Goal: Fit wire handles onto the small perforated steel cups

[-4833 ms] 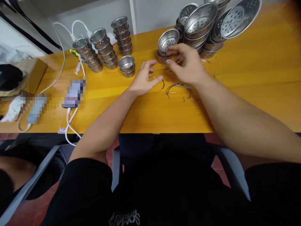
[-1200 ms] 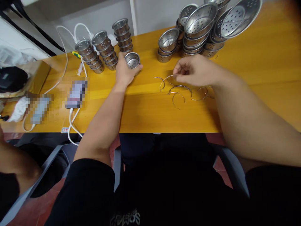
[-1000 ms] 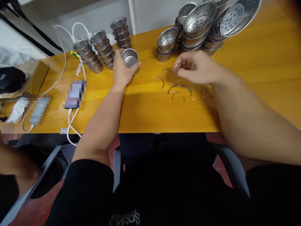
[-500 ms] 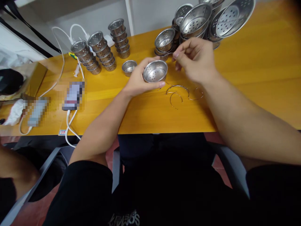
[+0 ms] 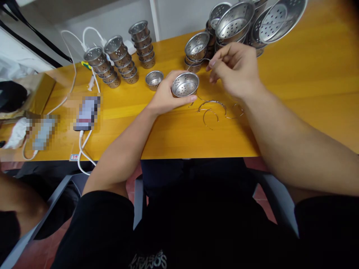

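Observation:
My left hand (image 5: 167, 94) is wrapped round a small perforated metal cup (image 5: 185, 85), its opening tilted toward me. To its right, my right hand (image 5: 234, 69) pinches the end of a thin, curved metal wire (image 5: 202, 60). The wire arcs leftward behind the cup's rim; I cannot tell whether it touches the cup. Below both hands, several bent wires (image 5: 212, 102) lie loose on the tabletop. Another small perforated cup (image 5: 154, 79) stands just left of my left hand.
Stacks of perforated cups (image 5: 120, 58) stand at the back left. Larger perforated metal bowls (image 5: 235, 22) are piled behind my right hand. A phone (image 5: 87, 113) with a white cable lies on the yellow table (image 5: 174, 142). Another person's arm (image 5: 19, 198) is at the left.
The wire in my right hand has shifted slightly upward, and more of its arc shows above the cup. My left hand keeps hold of the cup almost in place.

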A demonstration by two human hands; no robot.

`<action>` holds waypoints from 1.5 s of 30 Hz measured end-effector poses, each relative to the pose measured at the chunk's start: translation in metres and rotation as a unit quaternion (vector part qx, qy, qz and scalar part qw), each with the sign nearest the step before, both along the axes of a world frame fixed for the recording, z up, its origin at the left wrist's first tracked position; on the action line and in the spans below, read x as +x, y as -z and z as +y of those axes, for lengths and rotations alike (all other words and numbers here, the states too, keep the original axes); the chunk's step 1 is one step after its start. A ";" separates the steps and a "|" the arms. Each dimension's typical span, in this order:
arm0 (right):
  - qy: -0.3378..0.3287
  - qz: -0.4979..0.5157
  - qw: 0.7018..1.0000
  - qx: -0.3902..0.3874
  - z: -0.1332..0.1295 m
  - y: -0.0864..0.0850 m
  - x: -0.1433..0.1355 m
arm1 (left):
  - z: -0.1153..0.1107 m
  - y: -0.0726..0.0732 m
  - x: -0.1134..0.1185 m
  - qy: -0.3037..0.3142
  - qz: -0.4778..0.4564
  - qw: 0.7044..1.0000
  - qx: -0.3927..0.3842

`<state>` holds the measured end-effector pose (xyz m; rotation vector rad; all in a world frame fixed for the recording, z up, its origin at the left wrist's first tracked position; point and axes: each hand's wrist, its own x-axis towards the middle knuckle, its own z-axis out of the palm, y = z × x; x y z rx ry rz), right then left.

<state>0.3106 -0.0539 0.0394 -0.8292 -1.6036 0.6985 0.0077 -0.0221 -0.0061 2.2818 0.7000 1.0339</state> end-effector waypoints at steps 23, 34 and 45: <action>0.024 -0.177 0.983 -0.043 -0.018 0.000 -0.005 | -0.011 -0.009 0.003 -0.016 0.036 0.999 0.028; 0.040 -0.153 0.987 -0.030 -0.009 0.001 0.005 | 0.004 -0.003 0.009 -0.056 -0.025 0.998 0.006; 0.041 -0.160 0.986 -0.031 -0.014 -0.004 0.000 | 0.016 0.018 0.003 -0.057 -0.037 0.997 0.028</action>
